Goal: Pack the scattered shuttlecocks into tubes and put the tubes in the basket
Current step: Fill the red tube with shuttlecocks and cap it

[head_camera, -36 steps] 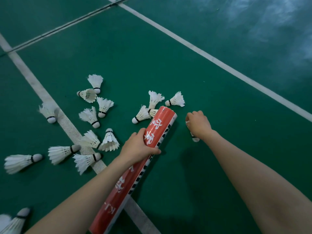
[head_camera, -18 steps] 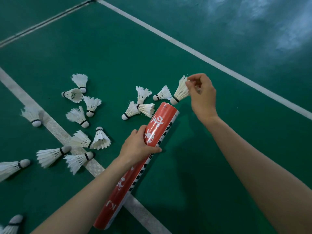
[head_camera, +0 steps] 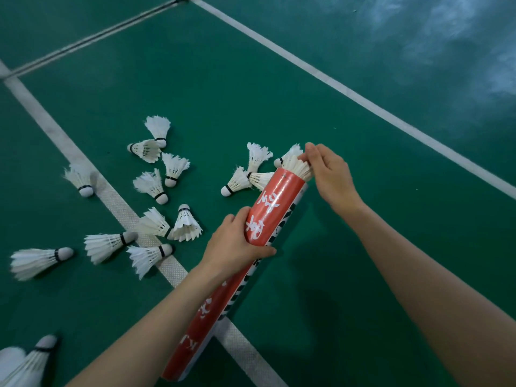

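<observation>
My left hand [head_camera: 237,244] grips the middle of a long red tube [head_camera: 268,213] with white lettering, tilted up and away from me. A white feather shuttlecock [head_camera: 298,167] sits cork-first in the tube's open top, its feathers sticking out. My right hand [head_camera: 329,174] pinches those feathers at the mouth. Several more white shuttlecocks lie scattered on the green floor: a cluster [head_camera: 251,177] just left of the tube's mouth and a larger spread [head_camera: 156,188] further left.
White court lines cross the green floor, one [head_camera: 117,208] running under the shuttlecocks and the tube, another [head_camera: 363,99] diagonally at the right. One shuttlecock [head_camera: 25,364] lies at the bottom left corner. No basket is in view.
My right hand picked a shuttlecock off the floor, lifted it by the feathers, and has brought it into the tube's open mouth. My left hand kept hold of the tube.
</observation>
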Action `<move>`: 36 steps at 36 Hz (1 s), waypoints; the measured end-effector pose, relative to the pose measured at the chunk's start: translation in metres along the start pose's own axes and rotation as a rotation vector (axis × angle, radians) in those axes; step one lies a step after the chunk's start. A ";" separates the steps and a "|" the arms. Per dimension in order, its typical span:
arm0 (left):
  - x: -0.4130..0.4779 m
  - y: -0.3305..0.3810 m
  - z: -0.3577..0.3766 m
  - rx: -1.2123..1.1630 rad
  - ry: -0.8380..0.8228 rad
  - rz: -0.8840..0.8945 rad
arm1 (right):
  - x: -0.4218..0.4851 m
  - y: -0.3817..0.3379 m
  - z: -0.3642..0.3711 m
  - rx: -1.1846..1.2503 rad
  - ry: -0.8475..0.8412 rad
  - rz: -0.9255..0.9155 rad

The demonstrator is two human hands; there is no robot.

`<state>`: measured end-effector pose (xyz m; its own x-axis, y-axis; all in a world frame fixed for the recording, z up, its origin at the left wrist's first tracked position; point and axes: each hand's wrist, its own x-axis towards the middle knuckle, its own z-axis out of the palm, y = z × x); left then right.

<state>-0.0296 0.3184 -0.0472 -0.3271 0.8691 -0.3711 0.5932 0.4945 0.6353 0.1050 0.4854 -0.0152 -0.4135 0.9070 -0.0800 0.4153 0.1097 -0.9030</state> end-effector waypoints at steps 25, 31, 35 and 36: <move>0.028 -0.060 -0.008 -0.024 0.006 -0.268 | 0.048 0.048 0.079 0.042 -0.284 0.413; 0.028 -0.061 -0.007 -0.039 0.000 -0.258 | 0.045 0.048 0.088 0.041 -0.145 0.359; 0.026 -0.055 -0.004 -0.059 -0.034 -0.214 | 0.043 0.041 0.063 -0.109 0.045 0.228; 0.025 -0.053 -0.003 -0.065 -0.057 -0.200 | 0.042 0.038 0.055 -0.134 0.059 0.182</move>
<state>-0.0709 0.3142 -0.0881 -0.3900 0.7527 -0.5305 0.4714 0.6581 0.5871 0.0591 0.5052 -0.0758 -0.2752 0.9386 -0.2079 0.5843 -0.0084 -0.8115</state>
